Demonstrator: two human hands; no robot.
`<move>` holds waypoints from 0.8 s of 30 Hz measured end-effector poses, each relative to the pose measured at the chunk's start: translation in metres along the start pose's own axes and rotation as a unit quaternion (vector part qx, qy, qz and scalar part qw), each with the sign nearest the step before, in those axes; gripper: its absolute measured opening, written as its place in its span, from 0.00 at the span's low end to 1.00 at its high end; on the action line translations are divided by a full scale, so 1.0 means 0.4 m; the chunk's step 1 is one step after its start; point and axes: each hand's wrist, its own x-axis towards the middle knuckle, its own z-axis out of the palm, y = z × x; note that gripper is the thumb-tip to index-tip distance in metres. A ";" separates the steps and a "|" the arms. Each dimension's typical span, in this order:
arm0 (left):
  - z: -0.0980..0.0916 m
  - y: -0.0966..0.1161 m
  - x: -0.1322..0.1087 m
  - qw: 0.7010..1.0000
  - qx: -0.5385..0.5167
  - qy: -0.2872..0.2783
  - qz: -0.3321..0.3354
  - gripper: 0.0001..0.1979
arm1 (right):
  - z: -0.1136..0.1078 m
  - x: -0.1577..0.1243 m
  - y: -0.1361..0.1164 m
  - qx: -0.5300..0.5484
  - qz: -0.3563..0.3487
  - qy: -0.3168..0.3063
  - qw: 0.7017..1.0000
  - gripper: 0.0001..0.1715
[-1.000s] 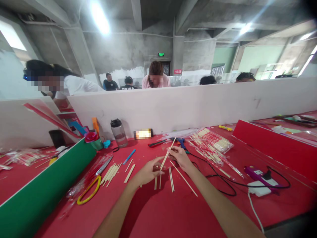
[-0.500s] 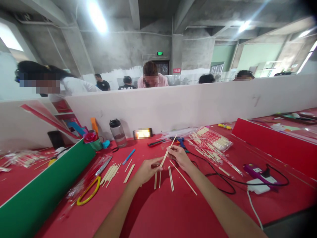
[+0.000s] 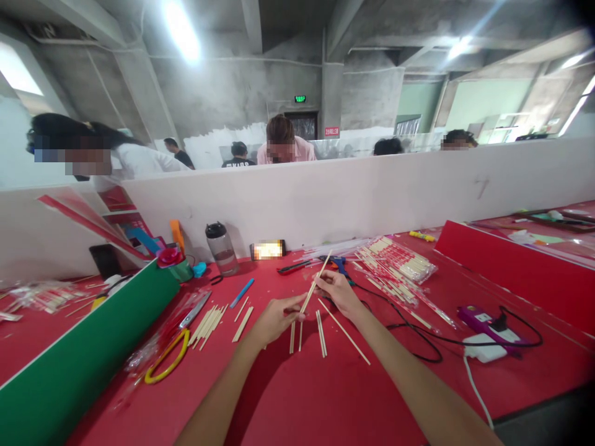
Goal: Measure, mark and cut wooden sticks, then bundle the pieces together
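Head view: left fingers (image 3: 290, 303) nearer, right fingers (image 3: 327, 277) farther along slanted sticks (image 3: 310, 294).

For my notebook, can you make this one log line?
left hand: pinching wooden sticks | right hand: same sticks | table: loose sticks, scissors

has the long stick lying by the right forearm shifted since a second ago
No: judged against the white partition and the pair of sticks beside it, the long stick lies where it did, at the same slant.
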 end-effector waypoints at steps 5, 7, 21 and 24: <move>0.000 -0.012 0.002 1.000 -0.002 0.003 -0.018 0.28 | 0.011 -0.007 -0.009 -0.011 0.005 0.003 1.000 0.24; 0.001 -0.020 0.003 1.000 -0.006 0.003 -0.016 0.28 | 0.013 -0.008 -0.011 -0.012 0.004 0.004 1.000 0.24; 0.007 -0.050 0.014 1.000 -0.003 0.012 -0.020 0.28 | 0.013 -0.006 -0.003 -0.021 0.005 0.008 1.000 0.23; 0.007 -0.047 0.016 1.000 0.000 0.014 -0.018 0.28 | 0.014 -0.006 -0.004 -0.021 -0.001 0.012 1.000 0.22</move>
